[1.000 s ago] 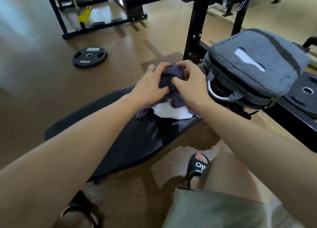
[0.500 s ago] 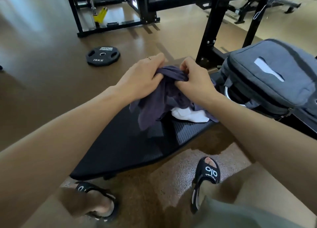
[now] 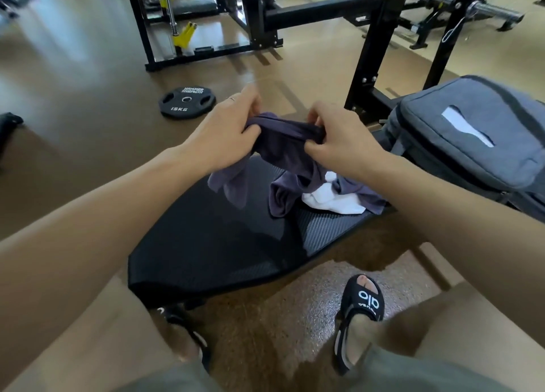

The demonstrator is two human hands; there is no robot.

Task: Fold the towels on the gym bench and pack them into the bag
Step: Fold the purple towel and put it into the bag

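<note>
While the left hand (image 3: 228, 132) and right hand (image 3: 339, 139) both pinch the purple towel (image 3: 283, 152) above the bench (image 3: 206, 244), a white towel (image 3: 333, 201) lies at four o'clock, touching it

The near-left stretch of the tabletop (image 3: 212, 244) lies bare. To the right, the grey bag (image 3: 472, 137) crowds its far end, with a white towel (image 3: 333, 199) heaped just beside it. A black rack upright (image 3: 371, 61) stands behind.

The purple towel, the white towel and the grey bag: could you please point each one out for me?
purple towel (image 3: 290, 152), head view, on the bunched cloth hanging between the two hands.
white towel (image 3: 333, 202), head view, on its exposed middle.
grey bag (image 3: 483, 117), head view, on its top panel.
</note>
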